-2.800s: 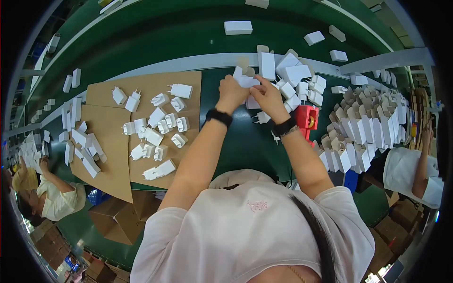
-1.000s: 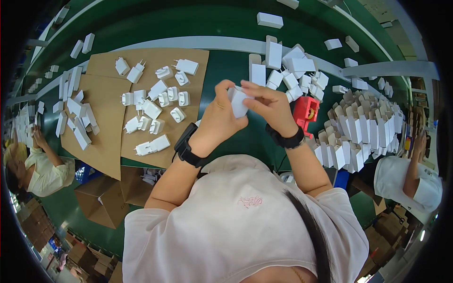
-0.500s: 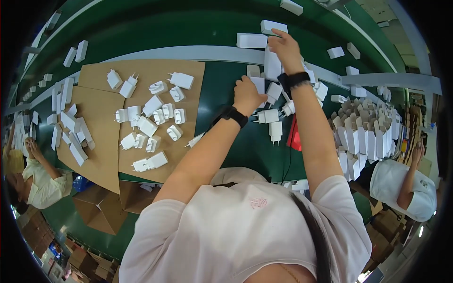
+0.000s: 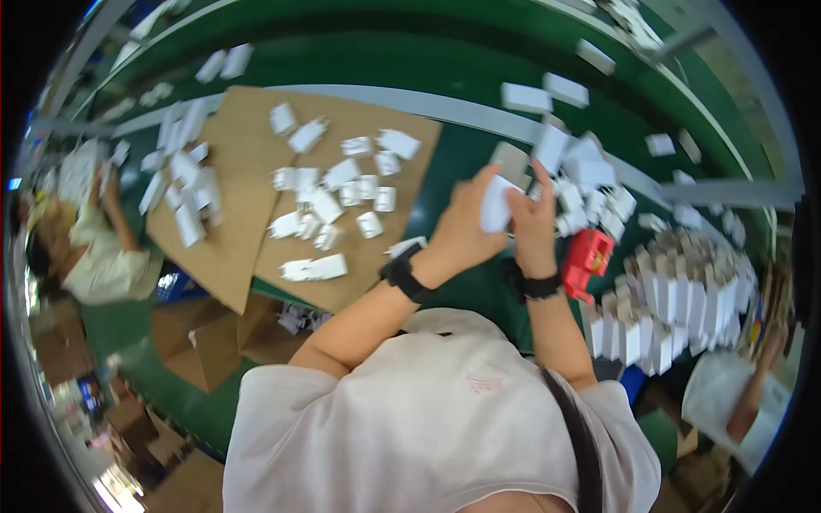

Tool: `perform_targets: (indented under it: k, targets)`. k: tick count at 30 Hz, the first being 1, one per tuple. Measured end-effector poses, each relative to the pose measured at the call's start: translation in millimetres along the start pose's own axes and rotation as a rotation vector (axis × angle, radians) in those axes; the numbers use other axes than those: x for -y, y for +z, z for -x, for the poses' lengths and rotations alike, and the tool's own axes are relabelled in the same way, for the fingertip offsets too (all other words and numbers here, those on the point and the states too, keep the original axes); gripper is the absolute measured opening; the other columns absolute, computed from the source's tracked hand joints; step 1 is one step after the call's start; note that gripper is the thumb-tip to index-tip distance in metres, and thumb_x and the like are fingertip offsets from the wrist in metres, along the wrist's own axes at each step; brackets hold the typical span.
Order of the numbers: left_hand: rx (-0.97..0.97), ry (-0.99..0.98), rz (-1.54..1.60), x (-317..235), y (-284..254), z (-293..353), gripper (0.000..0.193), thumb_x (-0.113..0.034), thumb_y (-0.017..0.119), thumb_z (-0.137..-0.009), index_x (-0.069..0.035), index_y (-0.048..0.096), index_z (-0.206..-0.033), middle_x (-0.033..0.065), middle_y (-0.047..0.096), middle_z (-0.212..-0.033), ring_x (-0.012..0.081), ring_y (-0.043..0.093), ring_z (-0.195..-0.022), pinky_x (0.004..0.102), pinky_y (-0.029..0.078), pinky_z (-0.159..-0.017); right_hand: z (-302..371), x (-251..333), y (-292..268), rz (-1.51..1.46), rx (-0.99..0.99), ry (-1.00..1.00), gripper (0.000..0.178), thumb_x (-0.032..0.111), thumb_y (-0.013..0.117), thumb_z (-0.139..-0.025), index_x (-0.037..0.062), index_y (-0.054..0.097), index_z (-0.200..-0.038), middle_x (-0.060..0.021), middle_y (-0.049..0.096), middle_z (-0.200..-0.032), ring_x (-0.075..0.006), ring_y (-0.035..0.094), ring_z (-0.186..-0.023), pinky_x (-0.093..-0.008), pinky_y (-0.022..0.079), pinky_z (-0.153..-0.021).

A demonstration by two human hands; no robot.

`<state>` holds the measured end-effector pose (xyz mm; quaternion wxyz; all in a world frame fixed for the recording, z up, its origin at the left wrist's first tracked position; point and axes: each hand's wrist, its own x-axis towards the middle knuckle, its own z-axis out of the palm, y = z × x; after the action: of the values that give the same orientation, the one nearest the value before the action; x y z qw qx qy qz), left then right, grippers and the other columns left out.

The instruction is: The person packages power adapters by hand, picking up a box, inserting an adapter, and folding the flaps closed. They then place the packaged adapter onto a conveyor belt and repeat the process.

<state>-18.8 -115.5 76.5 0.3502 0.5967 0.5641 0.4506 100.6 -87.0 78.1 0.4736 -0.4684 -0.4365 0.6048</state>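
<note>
A small white carton (image 4: pixel 495 208) with a raised greyish end flap (image 4: pixel 510 161) is tilted between my hands above the green table. My left hand (image 4: pixel 466 227) is closed around its left side. From the right, my right hand (image 4: pixel 534 224) meets it, the thumb on its face and the index finger stretched up beside the flap; motion blurs both hands. Just beyond stand more white cartons (image 4: pixel 590 164) and several white plug adapters (image 4: pixel 575 205). A red tape dispenser (image 4: pixel 587 261) lies to the right of my right wrist.
Brown cardboard sheets (image 4: pixel 256 184) at the left bear white adapters (image 4: pixel 325 205) and a pile of cartons (image 4: pixel 190 188). Rows of open-flapped cartons (image 4: pixel 671 291) fill the right side. Some cartons (image 4: pixel 527 97) rest past the grey rail (image 4: pixel 359 96). Co-workers (image 4: pixel 107 256) sit on either side.
My right hand has come back from the far cartons to the carton in my left hand. That carton has been lifted and tilted. The view has shifted, uncovering the red tape dispenser.
</note>
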Motion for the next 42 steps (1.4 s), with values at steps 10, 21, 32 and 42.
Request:
perform_targets:
  k: [10,21,32,42]
  targets:
    - [0.06,-0.204,0.235,-27,-16,23,0.076,-0.013,0.072,-0.056,-0.003,0.027,-0.117,0.0212,0.049,-0.102,0.0335,0.054,-0.094,0.0357,0.046,-0.078,21,4,9,0.131,0.082,-0.06,0.019,0.017,0.049,-0.092,0.0007,0.057,-0.087,0.0005,0.054,-0.084,-0.0057,0.048,-0.076,-0.0202,0.04,-0.065]
    - [0.052,-0.1,0.081,-46,-41,32,0.076,-0.005,0.068,-0.059,-0.005,0.017,-0.116,0.0173,0.048,-0.099,0.0241,0.053,-0.089,0.0338,0.045,-0.074,13,44,10,0.202,0.367,-0.241,0.018,0.007,0.054,-0.085,-0.0012,0.065,-0.096,-0.0083,0.061,-0.102,-0.0133,0.056,-0.092,-0.0232,0.044,-0.081]
    - [0.121,0.001,-0.065,-45,-36,34,0.07,-0.005,0.064,-0.063,-0.008,0.018,-0.115,0.0243,0.048,-0.097,0.0416,0.057,-0.082,0.0427,0.047,-0.07,16,58,-5,0.074,0.295,-0.003,0.021,0.002,0.057,-0.081,-0.0024,0.064,-0.1,-0.0112,0.066,-0.096,-0.0114,0.06,-0.079,-0.0225,0.048,-0.073]
    - [0.125,-0.083,0.013,-41,-32,22,0.068,-0.002,0.061,-0.063,-0.005,0.018,-0.115,0.0227,0.048,-0.1,0.0359,0.056,-0.085,0.0395,0.046,-0.074,27,39,-5,0.095,0.341,-0.128,0.024,0.011,0.058,-0.085,0.0,0.062,-0.106,-0.0137,0.06,-0.112,-0.0166,0.058,-0.098,-0.0265,0.045,-0.085]
